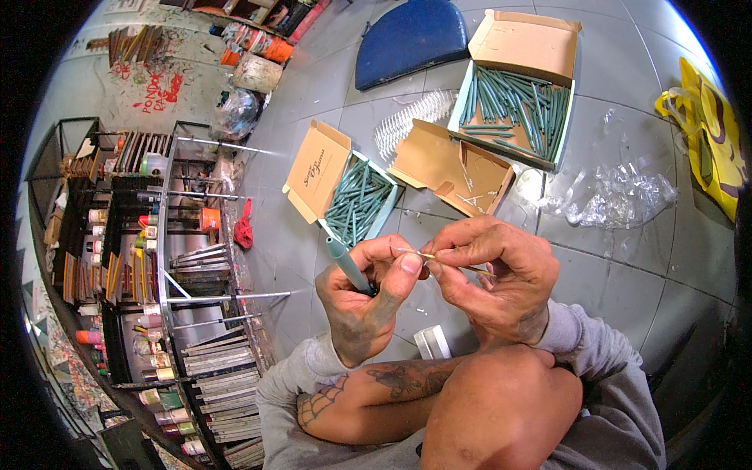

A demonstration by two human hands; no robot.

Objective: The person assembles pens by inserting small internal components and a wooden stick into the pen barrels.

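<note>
Down on the floor, seen from the head camera, the person sits with knees drawn up and both hands meeting in front of them. The left hand [368,294] is curled around a teal pen barrel [347,265], which slants up and to the left out of the fist; its thumb and forefinger also pinch one end of a thin metal rod [423,254]. The right hand [493,270] closes its thumb and forefinger on the same rod from the other side, its other fingers bent loosely beneath. The rod lies nearly level between the two pinches (whether it is a refill or a bare wire is too fine to tell).

Just beyond the hands, on the grey tiled floor [627,266], stands an open cardboard box [345,192] filled with more teal barrels. An empty box [458,168] with its flaps spread lies beside it to the right, and farther off a larger box [517,98] holds another layer of teal barrels. A white spiral coil [411,117] lies between the boxes, below a blue cushion [411,35]. Crumpled clear plastic wrap [615,196] sits to the right, near a yellow bag [717,149] at the edge. On the left a metal rack [168,258] carries small jars and stacked flat pieces.
</note>
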